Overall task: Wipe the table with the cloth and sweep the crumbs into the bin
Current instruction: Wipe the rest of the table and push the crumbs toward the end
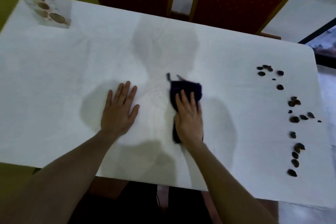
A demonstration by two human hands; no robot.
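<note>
Under the right hand [189, 114] lies one dark purple cloth [185, 90], its far part and two loose threads showing past the fingertips; the fingers lie nearly straight and press it flat on the white-covered bench [54, 71]. The picture is blurred there, so the cloth's edges are unclear. The left hand [120, 109], just beside it on the person's left, rests palm-down on the bare cover with fingers spread and straight, holding nothing. Well to the right of the right hand, near the bench's right edge, lie the crumbs [294, 120]: roughly twenty dark brown bits in a loose line running from far to near, all apart from the cloth. Far beyond the left hand, at the far left corner, stands one picture card [43, 3]. Beyond both hands, two red chairs [236, 0] with gold frames stand against the far edge.
</note>
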